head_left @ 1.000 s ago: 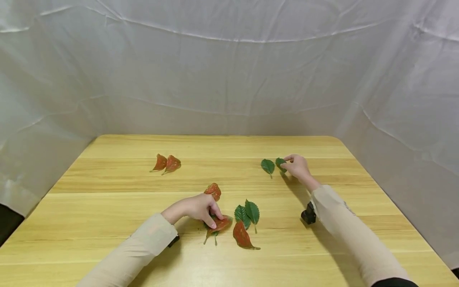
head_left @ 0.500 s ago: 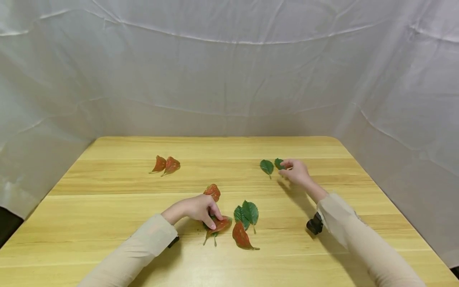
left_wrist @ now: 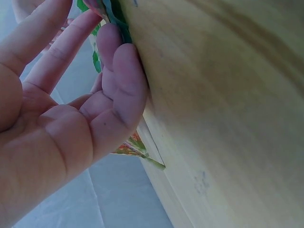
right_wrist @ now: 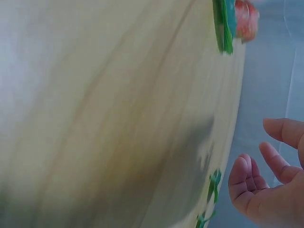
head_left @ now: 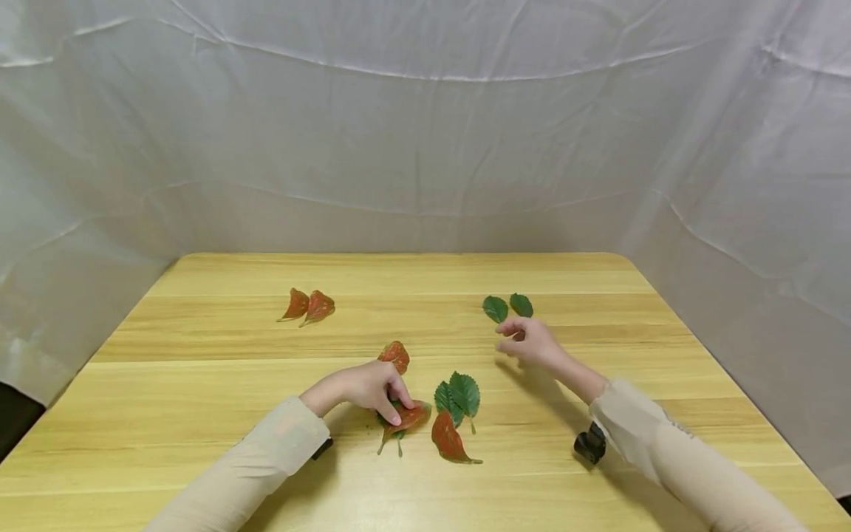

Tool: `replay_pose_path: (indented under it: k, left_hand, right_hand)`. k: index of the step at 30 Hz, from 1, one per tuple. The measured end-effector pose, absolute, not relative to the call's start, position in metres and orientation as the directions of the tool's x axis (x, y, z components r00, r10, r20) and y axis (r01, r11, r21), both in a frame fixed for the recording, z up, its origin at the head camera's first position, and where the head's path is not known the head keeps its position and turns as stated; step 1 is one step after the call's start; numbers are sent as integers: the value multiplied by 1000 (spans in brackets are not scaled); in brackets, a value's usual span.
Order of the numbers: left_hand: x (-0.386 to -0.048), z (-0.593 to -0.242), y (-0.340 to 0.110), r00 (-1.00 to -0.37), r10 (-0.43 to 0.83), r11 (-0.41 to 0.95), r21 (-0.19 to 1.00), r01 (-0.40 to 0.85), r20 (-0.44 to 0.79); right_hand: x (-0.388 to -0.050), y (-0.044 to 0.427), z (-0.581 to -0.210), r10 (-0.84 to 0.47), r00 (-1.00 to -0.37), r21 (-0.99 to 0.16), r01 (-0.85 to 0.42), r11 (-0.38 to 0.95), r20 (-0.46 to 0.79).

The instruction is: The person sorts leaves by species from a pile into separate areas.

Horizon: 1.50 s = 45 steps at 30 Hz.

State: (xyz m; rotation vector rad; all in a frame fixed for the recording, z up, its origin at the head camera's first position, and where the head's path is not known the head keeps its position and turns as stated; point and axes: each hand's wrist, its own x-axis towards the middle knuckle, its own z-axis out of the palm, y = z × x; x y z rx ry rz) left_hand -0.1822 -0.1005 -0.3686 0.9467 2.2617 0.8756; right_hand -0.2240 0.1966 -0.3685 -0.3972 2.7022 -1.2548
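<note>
L hand (head_left: 367, 386) has a red leaf (head_left: 415, 416) pinched btwn thumb & bent fingers, low over the middle of the desk (head_left: 372, 491), w/ a curled red leaf (head_left: 448, 437) & an overlapping green pair (head_left: 466, 394) just to its R. R hand (head_left: 535, 344) hangs above the desk, fingers loosely bent & apart, nothing in them, just this side of the far green pair (head_left: 495, 309); the far red pair (head_left: 320, 305) lies well off to the L, abt level w/ those.
</note>
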Motion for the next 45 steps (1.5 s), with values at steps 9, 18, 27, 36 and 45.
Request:
replay_pose_path:
  k: [9,18,27,36,45]
  left_hand:
    - [-181,-367,-101,-622,752,545,737,400,-219]
    - [-178,-366,-99,-626,744,562,725,398,-232]
    - [-180,-367,-99,-618,754,555,721,414,-225]
    - [-182,-369,-100,-618,750,562,718,410,-234]
    - [-181,-368,-99,-619,732,588,723,362,-285]
  right_hand:
    - [-209,180,-371,-385,-923,-798,-223,560,-12]
    - [-200,168,-380,-520,-854,-791,-319,522,2]
    - [-194,161,-380,-585,-811,-791,-360,494,4]
    - [-200,162,-391,-612,-791,-775,-385,501,-3]
    - [-200,160,-393,-616,-787,-719,-427,549,-3]
